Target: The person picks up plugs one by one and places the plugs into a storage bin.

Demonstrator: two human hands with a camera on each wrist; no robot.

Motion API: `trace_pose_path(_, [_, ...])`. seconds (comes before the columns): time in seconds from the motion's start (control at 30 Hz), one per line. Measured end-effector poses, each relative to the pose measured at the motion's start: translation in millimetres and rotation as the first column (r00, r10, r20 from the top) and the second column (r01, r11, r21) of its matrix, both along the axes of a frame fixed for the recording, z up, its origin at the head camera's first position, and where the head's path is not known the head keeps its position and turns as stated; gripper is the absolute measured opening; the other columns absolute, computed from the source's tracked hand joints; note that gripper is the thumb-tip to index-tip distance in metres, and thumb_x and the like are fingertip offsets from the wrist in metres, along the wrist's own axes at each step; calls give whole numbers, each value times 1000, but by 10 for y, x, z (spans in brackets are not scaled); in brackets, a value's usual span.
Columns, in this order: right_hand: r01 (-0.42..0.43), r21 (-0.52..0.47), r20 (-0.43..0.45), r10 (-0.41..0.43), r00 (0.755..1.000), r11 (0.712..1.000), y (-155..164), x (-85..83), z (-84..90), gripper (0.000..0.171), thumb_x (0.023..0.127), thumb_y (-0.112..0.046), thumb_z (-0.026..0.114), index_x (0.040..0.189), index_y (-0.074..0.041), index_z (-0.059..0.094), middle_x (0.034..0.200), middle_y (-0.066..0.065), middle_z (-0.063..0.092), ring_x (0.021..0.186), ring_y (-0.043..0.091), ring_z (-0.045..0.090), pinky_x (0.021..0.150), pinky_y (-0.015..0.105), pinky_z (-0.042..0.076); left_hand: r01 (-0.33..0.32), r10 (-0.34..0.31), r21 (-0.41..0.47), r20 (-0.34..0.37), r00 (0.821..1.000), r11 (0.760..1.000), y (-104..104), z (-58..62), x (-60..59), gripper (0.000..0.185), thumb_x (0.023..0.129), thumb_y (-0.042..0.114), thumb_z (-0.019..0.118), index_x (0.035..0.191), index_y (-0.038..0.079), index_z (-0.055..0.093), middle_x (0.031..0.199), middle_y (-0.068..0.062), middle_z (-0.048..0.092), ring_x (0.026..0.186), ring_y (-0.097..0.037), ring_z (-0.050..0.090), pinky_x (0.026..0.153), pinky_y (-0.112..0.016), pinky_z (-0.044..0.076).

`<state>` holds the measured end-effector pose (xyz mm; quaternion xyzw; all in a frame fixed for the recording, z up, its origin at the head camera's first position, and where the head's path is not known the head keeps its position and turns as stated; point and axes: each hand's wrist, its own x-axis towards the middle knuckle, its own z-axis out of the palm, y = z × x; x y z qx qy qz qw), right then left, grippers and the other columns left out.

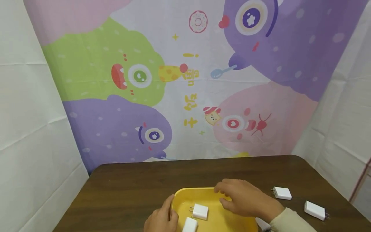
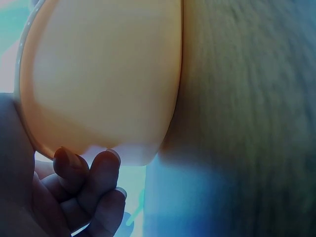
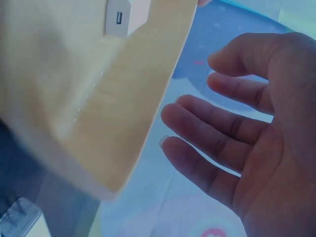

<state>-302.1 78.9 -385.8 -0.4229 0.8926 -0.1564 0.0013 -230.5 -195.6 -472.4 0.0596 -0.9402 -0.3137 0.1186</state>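
Note:
A yellow plastic tray (image 1: 200, 188) stands at the table's near side, its lower part cut off by the head view. My left hand (image 1: 163, 216) grips its left rim; in the left wrist view the fingers curl at the tray's outer wall (image 2: 103, 74). Two white USB charger plugs, one (image 1: 200, 211) farther back and one (image 1: 190, 225) nearer, lie inside the tray, close to that hand. Over the tray's right half is my right hand (image 1: 242, 198), fingers loosely bent and holding nothing. The right wrist view shows its spread fingers apart from the tray's edge.
On the dark wooden table (image 1: 130, 183), two more white charger plugs lie to the right, one (image 1: 282, 193) closer and one (image 1: 315, 210) farther out. A whitish object (image 1: 263, 224) is partly hidden by the right sleeve. A cartoon-printed cloth (image 1: 185, 96) hangs behind the table.

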Motion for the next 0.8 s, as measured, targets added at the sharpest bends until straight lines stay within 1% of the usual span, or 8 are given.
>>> trace_pose_path(0.13, [50,-25,46,-49,998,998,96,14,-10,22,94,-28,68,115,-23,69,105,-16,61,92,8,62,78,34,55,1,-1,1,17,1000,1000,-5,1,-6,49,90,25,56,138,16,60,77,-2,69,54,-16,49,54,-42,41])
trace_pose_path(0.23, [91,-35,50,-89,995,995,155,38,-16,22,94,-28,68,115,-22,69,103,-17,61,91,8,62,78,33,55,3,-4,7,27,1000,1000,-5,4,-12,49,90,25,55,139,16,60,75,-1,68,53,-16,49,54,-41,41])
trace_pose_path(0.3, [123,-39,43,-121,992,992,204,60,-21,21,93,-28,68,114,-23,69,102,-18,61,90,8,61,77,33,54,10,-11,13,38,999,1000,0,7,-13,49,90,25,55,139,16,59,71,0,65,52,-16,47,53,-41,40])
trace_pose_path(0.4, [138,-58,10,-138,990,989,247,59,-27,20,92,-25,70,112,-22,69,100,-19,61,88,7,60,75,32,54,4,-5,14,39,999,1000,-19,19,-13,50,90,25,55,139,17,59,68,1,62,51,-17,47,53,-41,40])
trace_pose_path(0.6, [192,-101,-68,-199,978,976,395,119,-85,18,90,-21,71,108,-23,70,97,-21,60,85,3,59,72,30,53,4,-4,9,24,1000,1000,1,19,1,50,90,25,55,139,16,59,69,0,64,51,-17,46,52,-41,40])
trace_pose_path(0.7, [229,-123,-60,-237,970,966,454,161,-104,18,90,-20,70,107,-24,70,95,-22,58,83,1,56,72,28,53,8,-8,8,23,1000,1000,3,25,-3,49,90,25,55,139,16,59,68,1,63,50,-16,46,52,-40,39])
trace_pose_path(0.8, [259,-148,-46,-268,962,954,508,203,-133,16,90,-18,70,105,-25,69,91,-23,55,79,-2,54,71,26,52,19,-20,15,50,999,1000,-2,26,-12,49,92,26,54,140,16,58,66,1,62,50,-17,46,51,-40,39])
